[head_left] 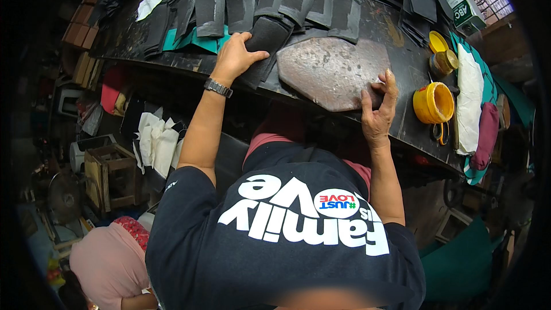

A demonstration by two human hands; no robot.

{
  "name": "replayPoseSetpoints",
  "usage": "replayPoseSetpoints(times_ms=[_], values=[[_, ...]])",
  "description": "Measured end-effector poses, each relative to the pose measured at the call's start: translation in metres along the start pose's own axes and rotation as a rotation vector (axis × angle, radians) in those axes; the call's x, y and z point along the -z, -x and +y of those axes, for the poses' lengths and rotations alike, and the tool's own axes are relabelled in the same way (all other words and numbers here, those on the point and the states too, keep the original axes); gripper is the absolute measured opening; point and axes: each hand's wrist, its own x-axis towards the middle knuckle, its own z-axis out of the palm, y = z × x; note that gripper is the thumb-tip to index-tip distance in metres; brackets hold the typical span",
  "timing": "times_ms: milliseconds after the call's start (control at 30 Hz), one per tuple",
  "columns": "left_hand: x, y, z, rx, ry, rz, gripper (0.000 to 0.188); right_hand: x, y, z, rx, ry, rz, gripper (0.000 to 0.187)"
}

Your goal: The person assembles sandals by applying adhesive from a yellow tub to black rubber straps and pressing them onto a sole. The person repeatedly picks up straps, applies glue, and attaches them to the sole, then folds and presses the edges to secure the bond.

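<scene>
My left hand [237, 57] is at the table's near edge, its thumb and fingers closed on a black padded strip [268, 35] lying with others. Beside it lies a flat, pitted, grey-brown slab [330, 69] with angled sides. My right hand [380, 109] rests at the slab's right end, thumb and fingers apart, with a dark gap between them. Whether anything small lies under its fingertips is hidden. Rows of black strips with grey, smeared-looking borders [240, 6] overlap beyond my hands. A green sheet [195, 41] shows under some of them.
On the right stand a yellow tub [433, 103], a smaller jar [443, 63] and orange-handled scissors [441, 133]. White cloth [469, 97] lies past them. More black pieces [418, 0] are stacked at the far right. A person in pink [112, 261] is behind me on the left, near a wooden stool [112, 175].
</scene>
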Motion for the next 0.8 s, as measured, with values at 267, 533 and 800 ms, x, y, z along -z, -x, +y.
replayPoseSetpoints(times_ms=[267, 533, 800], values=[[0.025, 0.009, -0.005, 0.263, 1.058, -0.268, 0.060, 0.001, 0.001, 0.000, -0.021, -0.012, -0.009, 0.074], [0.048, 0.067, -0.017, 0.198, 0.847, -0.540, 0.077, 0.001, 0.002, 0.003, -0.033, -0.028, -0.014, 0.075], [0.045, 0.077, -0.007, 0.321, 0.915, -0.435, 0.073, -0.001, 0.001, 0.003, -0.022, -0.004, -0.015, 0.074]])
